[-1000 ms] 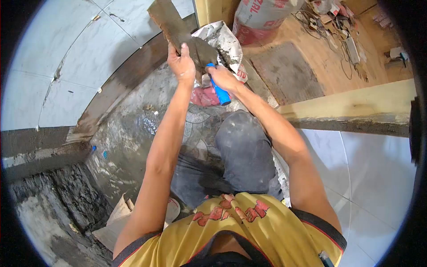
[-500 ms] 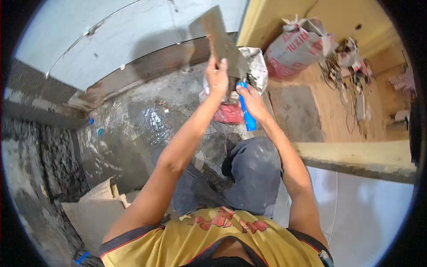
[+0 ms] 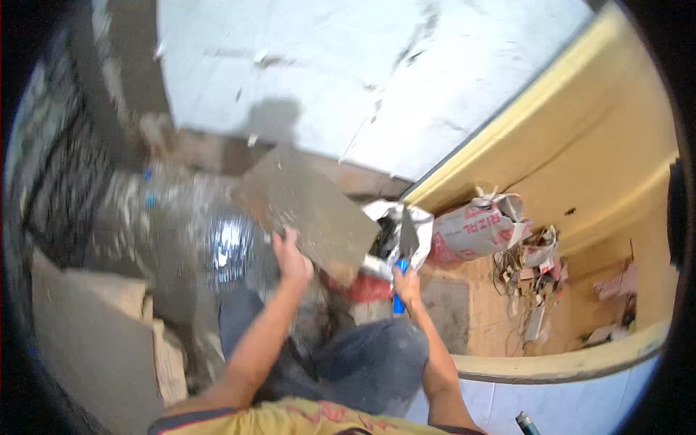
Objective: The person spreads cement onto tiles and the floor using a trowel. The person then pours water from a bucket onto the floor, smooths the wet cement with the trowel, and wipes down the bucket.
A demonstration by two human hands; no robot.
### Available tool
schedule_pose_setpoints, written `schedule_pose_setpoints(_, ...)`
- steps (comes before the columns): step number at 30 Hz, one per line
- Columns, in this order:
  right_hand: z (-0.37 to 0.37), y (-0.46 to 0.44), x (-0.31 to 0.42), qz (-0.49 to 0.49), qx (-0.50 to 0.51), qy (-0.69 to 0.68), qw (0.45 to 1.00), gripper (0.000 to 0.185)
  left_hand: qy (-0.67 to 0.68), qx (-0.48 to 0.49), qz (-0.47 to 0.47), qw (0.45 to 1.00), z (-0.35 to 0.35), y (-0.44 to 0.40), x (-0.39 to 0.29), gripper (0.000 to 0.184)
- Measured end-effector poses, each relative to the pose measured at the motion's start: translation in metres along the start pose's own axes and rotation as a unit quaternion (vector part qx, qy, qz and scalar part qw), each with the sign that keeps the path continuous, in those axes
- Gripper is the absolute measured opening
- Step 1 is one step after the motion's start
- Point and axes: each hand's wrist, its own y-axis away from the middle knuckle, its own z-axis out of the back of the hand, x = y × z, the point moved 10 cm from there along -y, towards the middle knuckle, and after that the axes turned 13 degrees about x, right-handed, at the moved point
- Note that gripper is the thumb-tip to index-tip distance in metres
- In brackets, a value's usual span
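My left hand (image 3: 293,262) is closed on the lower edge of a flat rectangular tile (image 3: 312,206), held tilted above the floor. The tile's visible face is grey-brown and looks wet or smeared. In my right hand (image 3: 408,287) is a trowel (image 3: 400,299) by its blue handle, its dark pointed blade upward. Behind the blade stands an opened white sack (image 3: 422,230) with dark material inside. Part of a red wrapper or sack (image 3: 366,288) shows beneath the tile's lower right corner.
White tiles (image 3: 312,65) cover the wall ahead. A red-and-white sack (image 3: 471,230) leans by the yellow wall (image 3: 573,138), near piled debris and cables (image 3: 533,279). Wet grey floor (image 3: 174,239) lies to the left, with cardboard and a grey sheet (image 3: 94,333). A raised sill (image 3: 551,366) runs at the right.
My head view has turned and shifted, showing more of the wall. The tile has swung from upright to a broad slant, its face now turned towards me. The trowel's blade now shows against the opened sack.
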Motion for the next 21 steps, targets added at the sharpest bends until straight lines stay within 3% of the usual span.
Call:
schedule_pose_setpoints(1, -0.003, 0.004, 0.009, 0.045, -0.014, 0.043, 0.998, 0.059, -0.014, -0.018, 0.001, 1.0, 0.027, 0.0, -0.016, 0.038)
schedule_pose_setpoints(3, 0.014, 0.002, 0.064, 0.049, -0.002, 0.047, 0.998, 0.041, -0.07, -0.07, 0.009, 0.995, 0.081, -0.006, -0.055, 0.043)
schedule_pose_setpoints(5, -0.024, -0.008, 0.125, 0.056, 0.17, -0.203, 0.963, 0.022, -0.073, -0.099, -0.071, 0.99, 0.157, -0.02, -0.085, 0.034)
schedule_pose_setpoints(8, -0.1, -0.014, 0.201, 0.014, 0.306, -0.221, 0.926, 0.02, -0.139, -0.173, -0.064, 0.973, 0.219, -0.016, -0.113, 0.029)
schedule_pose_setpoints(9, -0.141, -0.021, 0.2, -0.013, 0.398, -0.215, 0.892, 0.02, -0.156, -0.187, -0.057, 0.968, 0.226, -0.004, -0.123, 0.028)
schedule_pose_setpoints(11, -0.198, -0.038, 0.189, -0.042, 0.379, -0.163, 0.91, 0.023, -0.209, -0.169, -0.038, 0.962, 0.276, 0.018, -0.124, 0.033)
schedule_pose_setpoints(12, -0.231, -0.08, 0.171, 0.099, 0.337, -0.011, 0.936, 0.034, -0.201, -0.186, -0.027, 0.961, 0.303, 0.037, -0.126, 0.036)
schedule_pose_setpoints(13, -0.24, -0.077, 0.173, 0.044, 0.304, 0.137, 0.942, 0.045, -0.195, -0.193, -0.024, 0.961, 0.319, 0.058, -0.124, 0.037)
schedule_pose_setpoints(14, -0.266, -0.102, 0.155, 0.129, 0.237, 0.257, 0.928, 0.044, -0.19, -0.203, -0.022, 0.96, 0.33, 0.082, -0.126, 0.038)
schedule_pose_setpoints(17, -0.292, -0.101, 0.142, 0.193, 0.249, 0.343, 0.885, 0.055, -0.207, -0.284, 0.012, 0.936, 0.362, 0.157, -0.133, 0.04)
schedule_pose_setpoints(20, -0.318, -0.107, 0.127, 0.251, 0.191, 0.386, 0.867, 0.037, -0.259, -0.35, 0.034, 0.899, 0.387, 0.201, -0.135, 0.042)
schedule_pose_setpoints(21, -0.342, -0.097, 0.126, 0.321, 0.22, 0.432, 0.813, 0.029, -0.286, -0.375, 0.047, 0.881, 0.392, 0.211, -0.136, 0.042)
